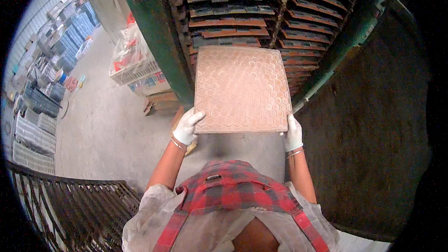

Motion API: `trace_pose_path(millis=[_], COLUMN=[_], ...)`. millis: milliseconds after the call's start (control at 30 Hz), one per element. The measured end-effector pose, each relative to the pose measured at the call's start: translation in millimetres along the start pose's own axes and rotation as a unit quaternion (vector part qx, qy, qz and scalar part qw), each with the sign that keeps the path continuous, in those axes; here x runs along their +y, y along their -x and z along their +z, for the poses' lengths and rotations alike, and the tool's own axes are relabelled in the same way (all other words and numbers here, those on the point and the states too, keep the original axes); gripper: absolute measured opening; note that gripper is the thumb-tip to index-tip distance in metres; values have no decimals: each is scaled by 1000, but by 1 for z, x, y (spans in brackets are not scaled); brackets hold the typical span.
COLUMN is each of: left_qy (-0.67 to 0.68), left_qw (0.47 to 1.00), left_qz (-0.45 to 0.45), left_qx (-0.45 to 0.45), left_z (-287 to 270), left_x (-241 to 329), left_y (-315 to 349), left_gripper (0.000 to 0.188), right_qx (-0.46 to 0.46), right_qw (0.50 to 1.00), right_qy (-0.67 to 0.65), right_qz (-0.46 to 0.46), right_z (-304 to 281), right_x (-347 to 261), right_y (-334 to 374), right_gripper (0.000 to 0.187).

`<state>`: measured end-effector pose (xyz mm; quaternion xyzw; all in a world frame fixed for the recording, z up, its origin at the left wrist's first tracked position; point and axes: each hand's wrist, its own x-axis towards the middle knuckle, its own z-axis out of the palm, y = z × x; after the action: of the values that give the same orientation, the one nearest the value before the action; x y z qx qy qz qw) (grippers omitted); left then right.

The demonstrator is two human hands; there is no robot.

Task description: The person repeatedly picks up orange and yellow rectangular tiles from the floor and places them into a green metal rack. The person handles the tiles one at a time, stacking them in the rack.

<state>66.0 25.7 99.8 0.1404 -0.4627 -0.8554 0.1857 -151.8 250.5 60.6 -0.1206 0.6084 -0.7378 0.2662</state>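
Note:
A flat, square, pinkish-tan tile (pixel 240 91) with a raised hexagon pattern is held out in front of me. Gripping its near left corner is my white-gloved left hand (pixel 187 126), thumb on top. At the near right corner, my right hand (pixel 293 133), also gloved, closes on the edge. The fingers under the tile are hidden. Beyond the tile's far edge stands a tall green-framed rack (pixel 161 28) with many closely spaced, rusty and dark slatted shelves (pixel 233 21), partly covered by the tile.
Left of the rack, a pale crate (pixel 135 67) holds plastic-wrapped red items above a box. Stacks of blue and grey goods (pixel 74 42) line the far left. A dark slatted metal frame (pixel 79 205) lies low on the left; a large dark panel (pixel 364 144) stands on the right.

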Motion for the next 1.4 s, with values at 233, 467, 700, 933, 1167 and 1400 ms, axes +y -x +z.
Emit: trace_pose_path(millis=[233,467,700,933,1167,1400], left_qy=[62,68,274,-5,37,371], left_qw=[998,995,952,994,987,919], left_qz=[21,26,47,72,156,33], left_qx=[19,72,130,79,16,128], left_z=[-13,-28,-61,-42,-79,-48], left_x=[10,20,21,12,3,22], left_y=[-40,-99,-177,-162,-217,-213], left_gripper=[37,30,35,49,23,34], right_qx=[-10,-14,15,-128,-91,-22], right_qw=[998,990,996,952,981,979], right_qy=[-54,82,-72,-260,41,-158], right_qz=[-12,-117,51,97,167,129], right_z=[29,23,84,84,126,139], right_x=[-5,10,-30,-16,-55,-28], right_y=[-53,-151,-223,-213,-237,-259], right_gripper=[36,31,30,38,40,32])
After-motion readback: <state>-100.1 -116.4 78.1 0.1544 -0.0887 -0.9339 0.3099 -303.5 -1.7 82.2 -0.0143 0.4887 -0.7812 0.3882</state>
